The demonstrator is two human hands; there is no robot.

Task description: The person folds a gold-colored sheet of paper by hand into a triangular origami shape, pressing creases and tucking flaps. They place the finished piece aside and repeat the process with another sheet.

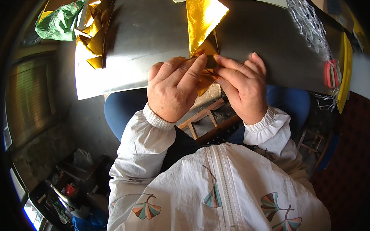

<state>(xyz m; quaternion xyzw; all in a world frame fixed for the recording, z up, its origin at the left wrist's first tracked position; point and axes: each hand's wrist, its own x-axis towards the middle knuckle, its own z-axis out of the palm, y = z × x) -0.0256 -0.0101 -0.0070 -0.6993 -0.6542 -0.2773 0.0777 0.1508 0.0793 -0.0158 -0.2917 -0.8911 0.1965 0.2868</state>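
A strip of shiny gold foil (204,19) runs from the far edge of the dark tabletop (143,36) to its near edge, with folds toward my end. My left hand (174,83) lies over the left side of the folded part, its fingers pressed together on the foil. From the right, my right hand (243,84) pinches the other side of the fold between thumb and index finger, its outer fingers raised. The lower tip of the foil hangs past the table edge between my hands. My fingers cover part of the creases.
Folded zigzag gold foil (96,35) lies at the left of the table, beside a green plastic bag (61,22). Silver strands (309,28) lie at the right, near a red loop-shaped item (330,73) and a yellow strip (345,76). A wooden frame (203,116) shows below the table.
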